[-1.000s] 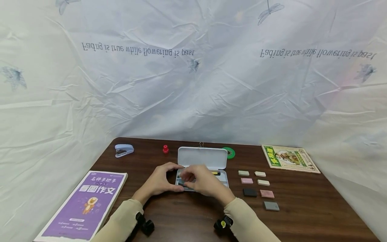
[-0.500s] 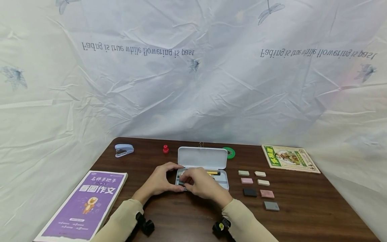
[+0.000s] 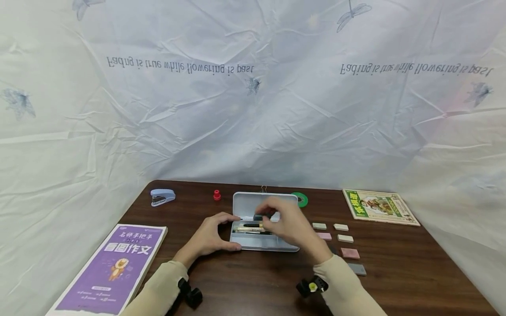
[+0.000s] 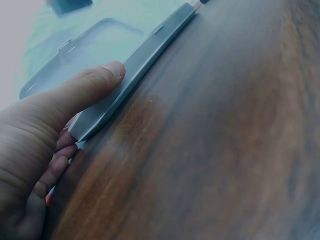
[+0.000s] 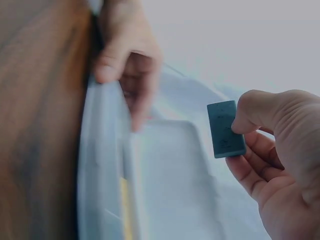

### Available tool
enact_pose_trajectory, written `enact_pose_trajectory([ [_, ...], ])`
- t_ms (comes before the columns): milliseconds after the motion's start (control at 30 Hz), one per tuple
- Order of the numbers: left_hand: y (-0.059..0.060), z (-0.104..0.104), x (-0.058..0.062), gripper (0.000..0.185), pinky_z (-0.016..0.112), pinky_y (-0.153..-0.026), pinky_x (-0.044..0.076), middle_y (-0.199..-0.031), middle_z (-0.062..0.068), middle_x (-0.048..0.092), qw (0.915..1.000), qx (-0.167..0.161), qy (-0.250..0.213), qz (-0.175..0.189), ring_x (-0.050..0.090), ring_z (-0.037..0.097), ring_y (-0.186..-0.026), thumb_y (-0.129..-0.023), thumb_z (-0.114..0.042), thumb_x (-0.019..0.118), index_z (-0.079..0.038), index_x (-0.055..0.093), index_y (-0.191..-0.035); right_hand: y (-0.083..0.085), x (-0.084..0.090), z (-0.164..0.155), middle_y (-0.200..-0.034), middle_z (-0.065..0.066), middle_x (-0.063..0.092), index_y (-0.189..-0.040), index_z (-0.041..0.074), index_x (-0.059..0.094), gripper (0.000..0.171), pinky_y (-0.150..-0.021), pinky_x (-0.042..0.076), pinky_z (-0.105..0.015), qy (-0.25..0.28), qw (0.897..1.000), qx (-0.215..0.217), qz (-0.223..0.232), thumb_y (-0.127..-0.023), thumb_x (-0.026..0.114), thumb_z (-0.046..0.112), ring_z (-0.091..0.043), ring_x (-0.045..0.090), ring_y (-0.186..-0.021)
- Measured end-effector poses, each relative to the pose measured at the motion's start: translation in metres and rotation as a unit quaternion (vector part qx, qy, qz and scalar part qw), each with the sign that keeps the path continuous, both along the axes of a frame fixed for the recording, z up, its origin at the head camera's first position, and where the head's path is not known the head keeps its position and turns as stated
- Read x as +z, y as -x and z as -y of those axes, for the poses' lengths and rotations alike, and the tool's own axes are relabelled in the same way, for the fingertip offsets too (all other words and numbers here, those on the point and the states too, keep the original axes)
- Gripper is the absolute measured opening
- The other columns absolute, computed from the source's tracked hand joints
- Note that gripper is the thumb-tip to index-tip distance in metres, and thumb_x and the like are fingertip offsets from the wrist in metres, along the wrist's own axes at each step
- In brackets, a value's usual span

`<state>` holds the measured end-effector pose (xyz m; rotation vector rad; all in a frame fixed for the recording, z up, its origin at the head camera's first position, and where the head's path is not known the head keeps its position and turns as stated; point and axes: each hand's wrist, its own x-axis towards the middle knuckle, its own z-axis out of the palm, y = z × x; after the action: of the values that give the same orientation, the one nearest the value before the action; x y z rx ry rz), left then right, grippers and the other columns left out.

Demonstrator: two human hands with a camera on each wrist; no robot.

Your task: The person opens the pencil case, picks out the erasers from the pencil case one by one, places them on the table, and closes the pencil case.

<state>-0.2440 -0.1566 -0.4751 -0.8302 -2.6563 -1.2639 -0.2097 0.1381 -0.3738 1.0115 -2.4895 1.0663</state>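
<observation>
An open white pencil case [image 3: 253,242] lies at the middle of the table, its lid [image 3: 245,202] raised toward the back. Several pens [image 3: 250,229] lie in its rear compartment; the front one shows bare. My left hand [image 3: 209,235] grips the left end of the case, thumb [image 4: 107,75] on the front wall and fingers round the end. With thumb and fingers my right hand [image 3: 288,221] pinches a dark green eraser [image 5: 227,130], raised above the case in front of the lid.
Several white, pink and grey erasers [image 3: 349,253] lie right of the case, partly behind my right forearm. A purple book [image 3: 114,263] lies left. At the back are a stapler [image 3: 162,196], a red object [image 3: 217,195], green tape [image 3: 302,200] and another book [image 3: 379,207].
My right hand has risen out of the case and moved up and to the right, bringing the dark green eraser with it. The left hand stays on the case.
</observation>
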Motion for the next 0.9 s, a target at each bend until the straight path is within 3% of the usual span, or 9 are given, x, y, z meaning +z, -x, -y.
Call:
enact_pose_trajectory([
  [133,-0.001,-0.001,0.001,0.079,0.056,-0.113,0.052,-0.141,-0.007,0.071,1.0,0.003,0.001,0.003,0.064,0.022,-0.132,-0.074,-0.058,0.103,-0.028,0.075,-0.142,-0.005,0.015,-0.025,-0.11,0.01,0.075,-0.114,0.021,0.081,0.028,-0.078,0.06,-0.031,0.02,0.998,-0.025,-0.049,-0.097,0.079,-0.002,-0.007,0.069,-0.093],
  [300,-0.001,-0.001,0.0,0.078,0.055,-0.113,0.052,-0.142,-0.007,0.071,1.0,0.004,0.006,-0.001,0.064,0.021,-0.132,-0.075,-0.058,0.103,-0.028,0.075,-0.142,-0.013,0.025,-0.059,-0.11,0.009,0.074,-0.115,0.021,0.08,0.033,-0.068,0.057,-0.028,0.03,0.994,-0.067,-0.076,-0.097,0.077,-0.006,-0.009,0.066,-0.083],
  [533,-0.001,0.001,-0.001,0.078,0.055,-0.112,0.053,-0.141,-0.008,0.071,0.9999,0.01,0.005,-0.004,0.064,0.021,-0.131,-0.074,-0.058,0.103,-0.029,0.075,-0.141,-0.024,0.023,-0.104,-0.111,0.011,0.074,-0.112,0.025,0.079,0.038,-0.076,0.056,-0.032,0.002,0.986,-0.128,-0.107,-0.094,0.079,-0.009,-0.008,0.065,-0.089],
  [733,-0.001,0.001,-0.001,0.079,0.054,-0.112,0.053,-0.141,-0.009,0.071,1.0,0.006,0.003,-0.002,0.064,0.021,-0.131,-0.074,-0.058,0.103,-0.029,0.075,-0.142,-0.036,0.014,-0.13,-0.11,0.014,0.072,-0.111,0.025,0.078,0.039,-0.077,0.06,-0.029,-0.022,0.986,-0.147,-0.08,-0.093,0.08,-0.009,-0.007,0.068,-0.093],
  [900,-0.002,0.0,0.0,0.079,0.054,-0.112,0.053,-0.141,-0.008,0.071,1.0,0.003,0.004,-0.001,0.064,0.021,-0.131,-0.075,-0.058,0.102,-0.029,0.075,-0.142,-0.049,0.0,-0.147,-0.108,0.016,0.073,-0.109,0.028,0.078,0.044,-0.072,0.059,-0.028,-0.03,0.987,-0.147,-0.065,-0.091,0.082,-0.012,-0.006,0.068,-0.09],
])
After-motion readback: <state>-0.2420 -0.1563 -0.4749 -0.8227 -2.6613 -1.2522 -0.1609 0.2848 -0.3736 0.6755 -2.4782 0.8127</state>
